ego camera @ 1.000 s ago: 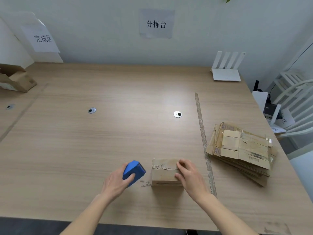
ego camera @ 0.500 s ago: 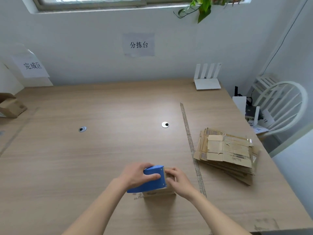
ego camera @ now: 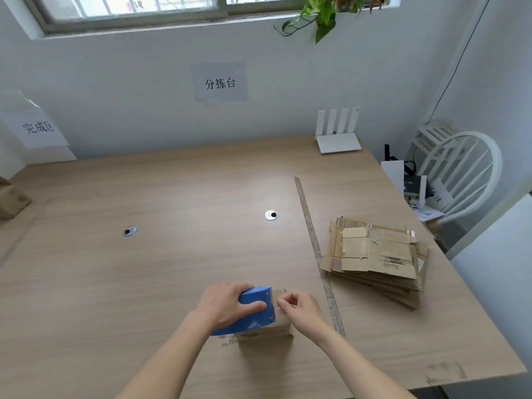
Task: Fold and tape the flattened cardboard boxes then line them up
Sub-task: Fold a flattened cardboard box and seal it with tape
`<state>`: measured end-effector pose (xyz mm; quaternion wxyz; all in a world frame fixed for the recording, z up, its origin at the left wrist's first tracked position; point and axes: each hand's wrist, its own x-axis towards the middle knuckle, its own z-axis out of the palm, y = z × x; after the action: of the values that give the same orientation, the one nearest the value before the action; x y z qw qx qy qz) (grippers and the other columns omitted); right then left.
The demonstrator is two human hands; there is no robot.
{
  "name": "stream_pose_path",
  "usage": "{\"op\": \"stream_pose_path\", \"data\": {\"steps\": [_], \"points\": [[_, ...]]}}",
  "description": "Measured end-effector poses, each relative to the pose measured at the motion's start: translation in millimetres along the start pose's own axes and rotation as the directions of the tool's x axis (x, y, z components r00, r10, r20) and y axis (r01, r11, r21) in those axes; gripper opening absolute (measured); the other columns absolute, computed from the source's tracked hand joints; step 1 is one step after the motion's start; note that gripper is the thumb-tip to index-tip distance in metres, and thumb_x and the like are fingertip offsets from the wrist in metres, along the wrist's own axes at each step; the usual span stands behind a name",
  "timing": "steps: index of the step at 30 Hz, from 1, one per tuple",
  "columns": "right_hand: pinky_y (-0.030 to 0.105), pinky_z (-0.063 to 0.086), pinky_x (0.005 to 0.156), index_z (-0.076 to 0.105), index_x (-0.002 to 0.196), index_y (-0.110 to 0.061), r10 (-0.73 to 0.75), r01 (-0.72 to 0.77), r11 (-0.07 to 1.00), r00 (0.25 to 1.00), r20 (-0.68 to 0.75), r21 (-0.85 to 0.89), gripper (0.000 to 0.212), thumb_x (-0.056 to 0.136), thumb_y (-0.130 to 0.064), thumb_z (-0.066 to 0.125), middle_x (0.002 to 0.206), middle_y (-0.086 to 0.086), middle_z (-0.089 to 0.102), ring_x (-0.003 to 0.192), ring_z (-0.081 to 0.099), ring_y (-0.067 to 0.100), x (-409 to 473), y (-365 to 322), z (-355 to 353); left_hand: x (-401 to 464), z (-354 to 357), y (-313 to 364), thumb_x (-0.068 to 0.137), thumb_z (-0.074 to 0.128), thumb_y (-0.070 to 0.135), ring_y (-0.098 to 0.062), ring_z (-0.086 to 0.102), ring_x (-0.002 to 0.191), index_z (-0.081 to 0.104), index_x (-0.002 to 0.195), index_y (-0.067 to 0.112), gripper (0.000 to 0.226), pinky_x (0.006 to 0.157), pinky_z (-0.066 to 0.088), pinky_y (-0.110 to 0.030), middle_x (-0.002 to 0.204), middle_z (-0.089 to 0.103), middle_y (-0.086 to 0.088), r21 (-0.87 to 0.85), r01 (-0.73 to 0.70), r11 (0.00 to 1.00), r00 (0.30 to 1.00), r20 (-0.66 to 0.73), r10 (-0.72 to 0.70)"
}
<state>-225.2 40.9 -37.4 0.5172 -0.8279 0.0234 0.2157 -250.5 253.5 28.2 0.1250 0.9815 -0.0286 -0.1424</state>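
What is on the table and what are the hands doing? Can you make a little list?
left hand: grips the blue tape dispenser on top of the small box
right hand: fingers curled at the box top, pinching by the dispenser's front
flat cardboard stack: right of the tape strip
table: wooden

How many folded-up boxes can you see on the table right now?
2: one box under both hands at the near edge, another box at the far left edge, partly cut off. More may sit out of view.
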Motion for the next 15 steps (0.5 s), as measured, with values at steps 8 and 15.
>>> {"op": "stream_pose_path", "data": {"steps": [8, 15], "points": [[0.036, 0.061, 0.085, 0.069, 0.085, -0.015, 0.257, -0.243, 0.963, 0.956, -0.139, 0.113, 0.01, 0.09, -0.019, 0.062, 0.08, -0.001, 0.076, 0.081, 0.074, 0.014, 3.9, 2.7, -6.6, 14.6, 7.2, 11.0, 0.078, 0.036, 0.083, -0.018, 0.064, 0.084, 0.064, 0.115, 0.034, 0.067, 0.07, 0.049, -0.032, 0.097, 0.072, 0.008, 0.083, 0.019, 0.996, 1.0, 0.0, -0.019], [0.04, 0.062, 0.086, 0.073, 0.063, -0.012, 0.365, -0.354, 0.916, 0.931, -0.025, 0.187, 0.019, 0.077, -0.009, 0.061, 0.079, 0.002, 0.077, 0.081, 0.076, 0.02, 7.4, 11.2, -12.7, 18.6, 11.3, 18.7, 0.08, 0.038, 0.081, -0.017, 0.065, 0.078, 0.066, 0.111, 0.031, 0.065, 0.061, 0.045, -0.031, 0.09, 0.071, 0.006, 0.141, -0.012, 0.99, 1.0, -0.023, 0.015]]}}
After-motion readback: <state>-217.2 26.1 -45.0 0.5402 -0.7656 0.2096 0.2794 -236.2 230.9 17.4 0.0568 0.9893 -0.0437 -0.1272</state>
